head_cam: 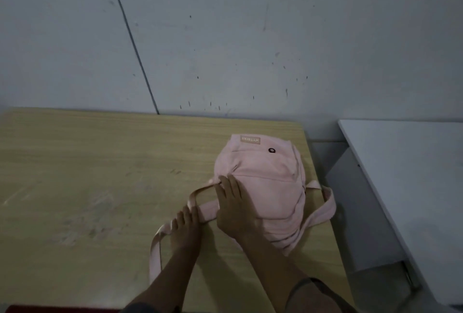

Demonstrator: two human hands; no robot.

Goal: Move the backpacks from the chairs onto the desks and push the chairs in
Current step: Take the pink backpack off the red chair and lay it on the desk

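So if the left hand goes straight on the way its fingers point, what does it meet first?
The left hand points up and slightly right along the desk. It would probably first meet the pink strap just ahead of its fingers, then the pink backpack, though depth is unclear.

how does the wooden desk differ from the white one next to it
The wooden desk has a tan grain top with scuffs; the white desk is plain and smooth. The wooden desk carries the pink backpack, with both hands on it; no part of the white desk in view holds anything. The wooden desk fills most of the view; the white desk is cut off at the right. Both stand against the wall.
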